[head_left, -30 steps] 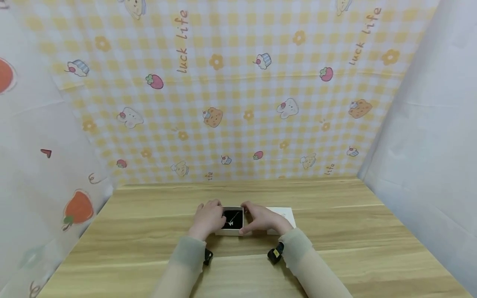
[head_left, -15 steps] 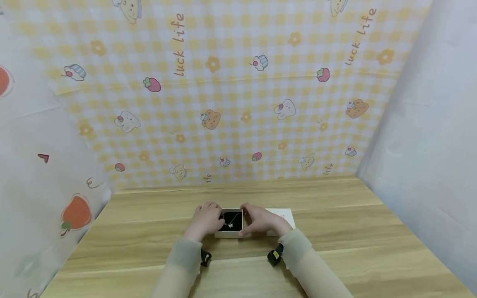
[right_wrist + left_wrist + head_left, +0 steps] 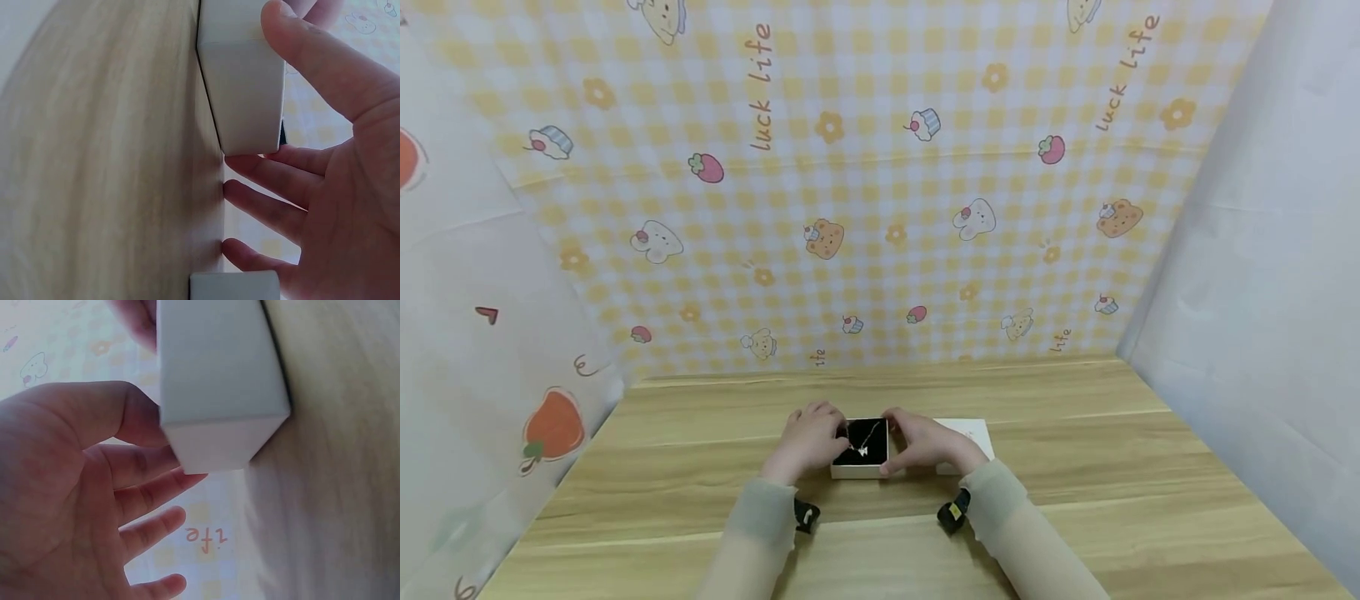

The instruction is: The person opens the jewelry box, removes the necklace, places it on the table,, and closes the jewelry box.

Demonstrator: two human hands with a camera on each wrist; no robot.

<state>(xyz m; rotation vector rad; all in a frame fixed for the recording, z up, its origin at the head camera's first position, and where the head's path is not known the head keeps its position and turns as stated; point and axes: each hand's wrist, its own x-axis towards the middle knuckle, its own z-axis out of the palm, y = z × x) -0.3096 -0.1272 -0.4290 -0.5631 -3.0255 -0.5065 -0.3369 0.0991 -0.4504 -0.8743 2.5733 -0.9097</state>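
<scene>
A white gift box [image 3: 859, 472] lies uncovered on the table. Inside is a black pad [image 3: 868, 435] bearing a thin chain necklace with a small pale pendant [image 3: 862, 451]. My left hand [image 3: 808, 437] is at the box's left end, its thumb over the rim onto the pad. In the left wrist view, the box wall [image 3: 222, 359] hides the thumb tip, and the outer fingers spread out. My right hand [image 3: 925, 440] holds the right end, thumb on the near wall [image 3: 244, 94] and fingers at the far corner.
Just right of the box, partly behind my right hand, lies a white lid [image 3: 973, 431] with faint print. Wood-grain tabletop [image 3: 715, 433] surrounds everything. A yellow checked cloth [image 3: 865, 183] hangs behind, with pale cloth [image 3: 1262, 208] on the right side.
My left hand has slid slightly left, exposing more of the pad's left side. The pad seems to fill the box nearer its rim. My right hand and the lid stay put.
</scene>
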